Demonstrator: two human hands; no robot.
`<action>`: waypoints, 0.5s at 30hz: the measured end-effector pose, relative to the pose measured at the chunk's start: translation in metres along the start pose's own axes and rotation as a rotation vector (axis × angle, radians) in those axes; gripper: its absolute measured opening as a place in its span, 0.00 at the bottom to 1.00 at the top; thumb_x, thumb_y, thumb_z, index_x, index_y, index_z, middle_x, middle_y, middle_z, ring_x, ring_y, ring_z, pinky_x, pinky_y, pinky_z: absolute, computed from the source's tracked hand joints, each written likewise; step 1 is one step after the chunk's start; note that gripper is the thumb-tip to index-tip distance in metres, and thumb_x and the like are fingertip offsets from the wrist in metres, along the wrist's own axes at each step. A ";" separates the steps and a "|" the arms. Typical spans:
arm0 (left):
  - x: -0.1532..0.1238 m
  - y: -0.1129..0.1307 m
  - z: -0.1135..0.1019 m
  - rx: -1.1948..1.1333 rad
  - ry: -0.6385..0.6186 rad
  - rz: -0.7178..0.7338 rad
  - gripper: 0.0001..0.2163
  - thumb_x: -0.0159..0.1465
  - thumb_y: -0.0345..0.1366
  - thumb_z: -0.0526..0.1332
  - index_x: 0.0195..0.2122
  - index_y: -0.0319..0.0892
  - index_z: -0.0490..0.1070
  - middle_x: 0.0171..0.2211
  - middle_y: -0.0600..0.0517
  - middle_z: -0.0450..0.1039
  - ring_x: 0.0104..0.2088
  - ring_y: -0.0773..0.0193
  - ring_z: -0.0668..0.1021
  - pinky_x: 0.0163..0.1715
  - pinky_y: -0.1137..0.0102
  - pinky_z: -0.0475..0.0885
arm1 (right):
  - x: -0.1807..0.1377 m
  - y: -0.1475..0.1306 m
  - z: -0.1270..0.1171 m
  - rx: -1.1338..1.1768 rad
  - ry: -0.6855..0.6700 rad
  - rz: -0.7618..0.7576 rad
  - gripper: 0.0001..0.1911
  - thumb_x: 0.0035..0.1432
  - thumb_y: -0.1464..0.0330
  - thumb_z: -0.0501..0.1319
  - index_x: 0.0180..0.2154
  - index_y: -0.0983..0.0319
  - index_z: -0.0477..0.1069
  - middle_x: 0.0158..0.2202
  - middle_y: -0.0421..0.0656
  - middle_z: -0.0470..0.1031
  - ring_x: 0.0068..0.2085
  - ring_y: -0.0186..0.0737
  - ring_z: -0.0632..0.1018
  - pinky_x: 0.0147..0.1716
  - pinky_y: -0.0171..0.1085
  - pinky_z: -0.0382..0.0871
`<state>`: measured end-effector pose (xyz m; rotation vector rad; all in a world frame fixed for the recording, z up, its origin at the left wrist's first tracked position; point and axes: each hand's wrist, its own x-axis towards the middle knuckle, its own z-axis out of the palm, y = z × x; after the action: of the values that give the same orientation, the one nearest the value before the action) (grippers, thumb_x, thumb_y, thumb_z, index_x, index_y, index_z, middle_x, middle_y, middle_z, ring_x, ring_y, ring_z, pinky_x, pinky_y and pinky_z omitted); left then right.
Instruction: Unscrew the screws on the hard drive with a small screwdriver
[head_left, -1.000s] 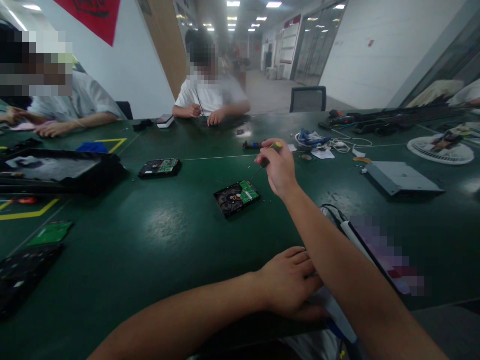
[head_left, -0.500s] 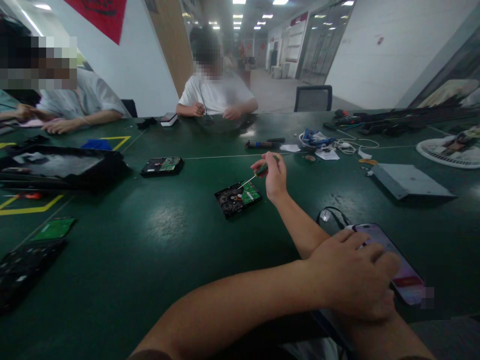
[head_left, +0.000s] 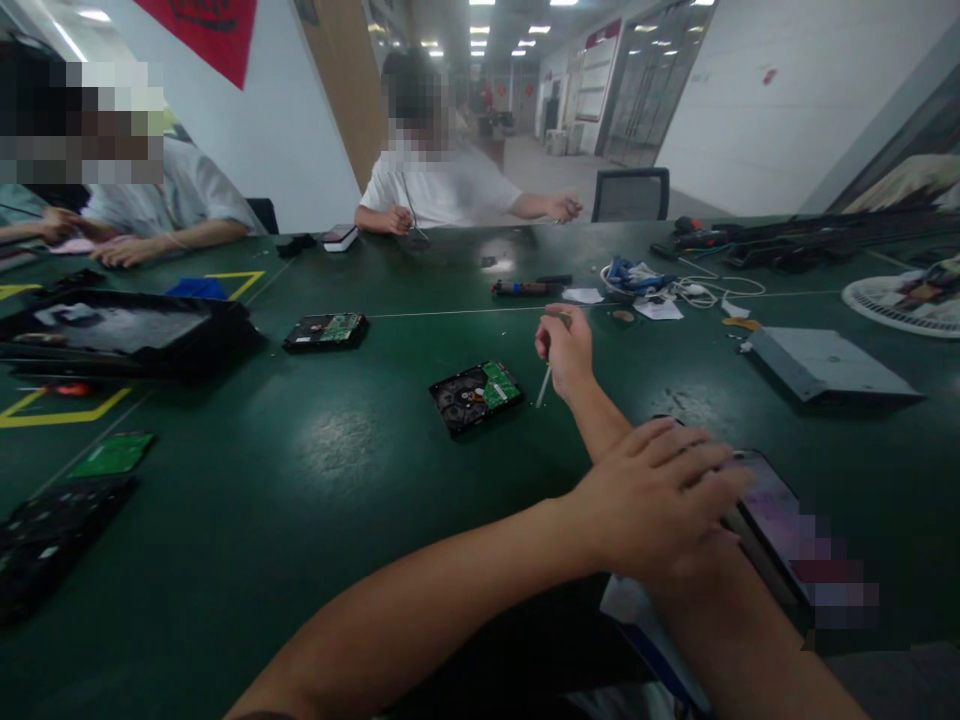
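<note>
the person's right hand (head_left: 568, 350) is closed around the handle of a screwdriver (head_left: 544, 384), whose thin shaft slants down from the fist toward the table (head_left: 337, 570). its tip is just beside the right edge of a hard drive (head_left: 476, 398), apart from it; whether the tip meets the tabletop cannot be told. the hard drive lies flat near the middle of the table, slightly turned, a green circuit board (head_left: 499, 384) covering its right part and a dark metal casing showing on the left.

the left hand (head_left: 656, 495) is empty, palm down with loosely extended fingers, and crosses over the right forearm; whether it presses on the forearm is hard to tell. its fingertips reach toward a phone (head_left: 772, 505) lying to the right, partly blurred out.

a 2nd hard drive (head_left: 326, 332) sits farther left, near a black tray (head_left: 191, 345). at the left edge a green board (head_left: 112, 455) lies beside a dark part (head_left: 56, 545). beyond the right hand are 2 dark cylinders (head_left: 531, 286) and a tangle of cables (head_left: 626, 277), with a grey metal box (head_left: 832, 362) to the right. across the table sits a person in a white top (head_left: 442, 190), 1 arm stretched sideways.
</note>
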<state>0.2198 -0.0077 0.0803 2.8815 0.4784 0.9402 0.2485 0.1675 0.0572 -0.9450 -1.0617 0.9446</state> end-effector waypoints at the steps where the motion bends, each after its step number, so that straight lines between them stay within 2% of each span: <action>1: -0.017 -0.010 -0.008 0.013 0.056 -0.045 0.22 0.73 0.42 0.50 0.63 0.38 0.67 0.66 0.43 0.67 0.68 0.53 0.65 0.71 0.55 0.57 | 0.004 -0.003 -0.006 -0.057 -0.004 0.042 0.11 0.58 0.68 0.62 0.44 0.55 0.65 0.23 0.30 0.68 0.18 0.29 0.67 0.17 0.31 0.57; 4: -0.076 -0.051 -0.033 0.111 0.149 -0.319 0.22 0.70 0.40 0.55 0.63 0.42 0.66 0.65 0.42 0.68 0.67 0.50 0.67 0.68 0.50 0.61 | 0.010 -0.010 -0.027 -0.318 -0.126 0.229 0.08 0.58 0.72 0.62 0.41 0.58 0.67 0.23 0.33 0.70 0.19 0.31 0.70 0.17 0.31 0.60; 8: -0.139 -0.103 -0.056 0.334 0.062 -0.721 0.31 0.65 0.46 0.62 0.67 0.41 0.60 0.69 0.38 0.60 0.70 0.42 0.61 0.68 0.44 0.59 | 0.007 -0.015 -0.044 -0.676 -0.466 0.441 0.05 0.58 0.72 0.67 0.35 0.61 0.71 0.23 0.41 0.76 0.24 0.37 0.77 0.23 0.34 0.70; 12: -0.160 -0.127 -0.056 0.379 -0.041 -0.790 0.39 0.62 0.53 0.64 0.70 0.40 0.56 0.72 0.37 0.53 0.72 0.39 0.56 0.70 0.44 0.55 | 0.001 -0.018 -0.044 -1.048 -0.727 0.568 0.09 0.59 0.67 0.69 0.30 0.63 0.73 0.26 0.47 0.81 0.26 0.41 0.81 0.29 0.38 0.74; 15: -0.159 -0.131 -0.049 0.379 -0.079 -0.812 0.39 0.63 0.55 0.62 0.70 0.38 0.56 0.70 0.36 0.57 0.70 0.39 0.59 0.71 0.44 0.52 | -0.001 -0.018 -0.040 -1.215 -0.815 0.600 0.11 0.61 0.67 0.68 0.28 0.64 0.74 0.27 0.49 0.81 0.27 0.42 0.82 0.32 0.40 0.75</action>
<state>0.0345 0.0649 0.0096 2.5414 1.7846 0.6238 0.2898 0.1550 0.0658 -2.0313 -2.2258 1.1923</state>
